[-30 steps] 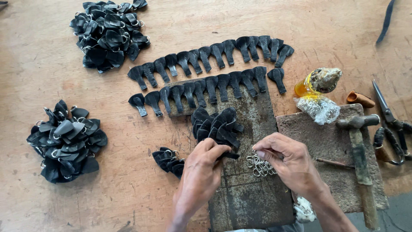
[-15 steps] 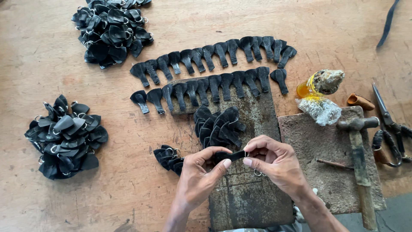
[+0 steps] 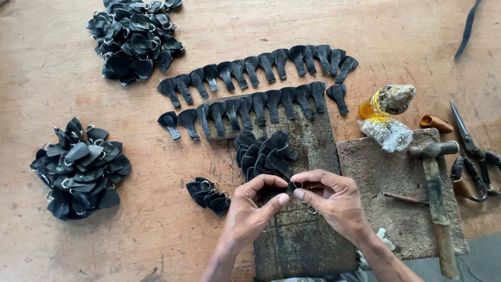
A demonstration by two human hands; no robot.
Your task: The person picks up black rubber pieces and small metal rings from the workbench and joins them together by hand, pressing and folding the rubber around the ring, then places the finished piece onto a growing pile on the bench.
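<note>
- Black leather tab [image 3: 290, 186] sits pinched between the fingers of the left hand [image 3: 250, 211] and right hand [image 3: 334, 201], above a rusty metal plate [image 3: 302, 245].
- Just beyond lies a small heap of tabs [image 3: 263, 154].
- Two rows of tabs [image 3: 255, 89] stretch across the table [image 3: 52, 250].
- A hammer [image 3: 433, 193] rests on a stone slab [image 3: 386, 172].
- A tied plastic bag [image 3: 387, 133] holds contents I cannot tell.

We see a small black leather tab [image 3: 290, 186] with a metal ring [image 3: 298, 184] at its end, pinched over the dark metal plate [image 3: 308, 245], just below a fanned pile of matching tabs [image 3: 263, 154].
</note>
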